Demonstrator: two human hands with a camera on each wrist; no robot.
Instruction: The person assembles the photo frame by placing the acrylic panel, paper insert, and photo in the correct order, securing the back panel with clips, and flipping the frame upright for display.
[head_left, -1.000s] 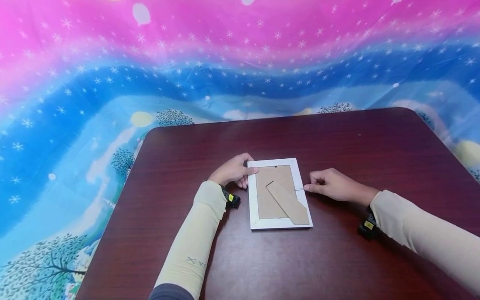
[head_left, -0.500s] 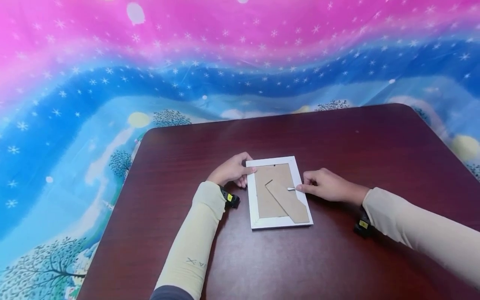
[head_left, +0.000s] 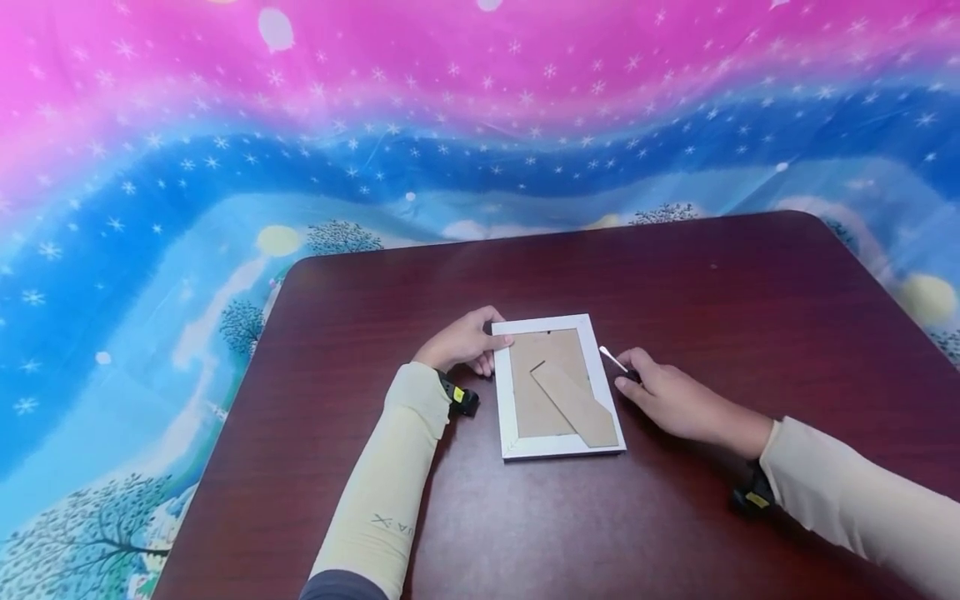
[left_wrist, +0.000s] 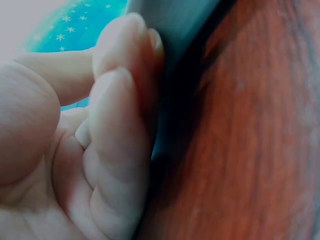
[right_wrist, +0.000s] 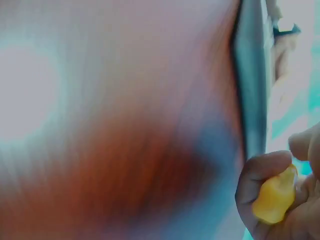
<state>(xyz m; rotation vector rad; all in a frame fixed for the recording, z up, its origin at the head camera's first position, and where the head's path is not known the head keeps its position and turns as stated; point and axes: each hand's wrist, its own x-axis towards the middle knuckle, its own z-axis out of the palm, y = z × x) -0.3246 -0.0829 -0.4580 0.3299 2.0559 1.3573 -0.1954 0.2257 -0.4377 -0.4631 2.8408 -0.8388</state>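
A white picture frame (head_left: 506, 400) lies face down on the dark red table, its brown backing board (head_left: 551, 346) and slanted stand leg (head_left: 573, 408) facing up. At its upper left edge, my left hand (head_left: 463, 340) grips the border, thumb on top. In the left wrist view, that hand's curled fingers (left_wrist: 117, 110) press against the frame's side. To the right of the frame, apart from it, my right hand (head_left: 667, 396) holds a small screwdriver (head_left: 615, 360) with a thin shiny shaft pointing up and left. Its yellow handle end (right_wrist: 276, 195) shows within the curled fingers in the right wrist view.
The table (head_left: 360, 308) has rounded far corners. Behind it hangs a pink and blue cloth (head_left: 450, 125) with printed snowflakes and trees. Each wrist bears a black camera, one of them the left wrist camera (head_left: 467, 402).
The screwdriver's tip was at the frame's right border, then over the backing board. Now my right hand has drawn it back to the right, tilted upward. My left hand stays put.
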